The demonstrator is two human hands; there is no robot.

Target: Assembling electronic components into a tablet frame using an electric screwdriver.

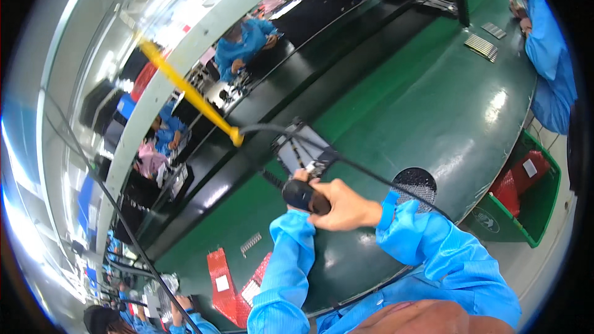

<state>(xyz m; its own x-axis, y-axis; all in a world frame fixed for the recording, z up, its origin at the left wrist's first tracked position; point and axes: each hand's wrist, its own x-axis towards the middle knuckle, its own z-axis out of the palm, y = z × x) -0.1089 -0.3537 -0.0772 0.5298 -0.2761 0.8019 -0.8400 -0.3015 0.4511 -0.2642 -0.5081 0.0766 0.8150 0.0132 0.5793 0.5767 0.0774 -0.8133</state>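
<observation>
Head view: right hand [337, 205] clamped around a black corded tool [303, 195] over the dark flat unit [303, 148] on the green table [433, 105], left hand hidden, grip untellable; cable [371, 176] could snag, jerking it.

My right hand [339, 205] is closed around a black cylindrical power tool [304, 195], and my left hand [301, 175] is just behind the tool, mostly hidden by it. Directly beyond both hands, a flat dark rectangular device in a tray [301, 148] lies on the green work table [433, 99]. A black cable [371, 176] passes from the tool over my right wrist. To the right of my right hand, a round black perforated pad [416, 184] lies on the table. Below my left sleeve lie red plastic bags [221, 275]. Far right, under the table edge, stands a green plastic bin [526, 201].
</observation>
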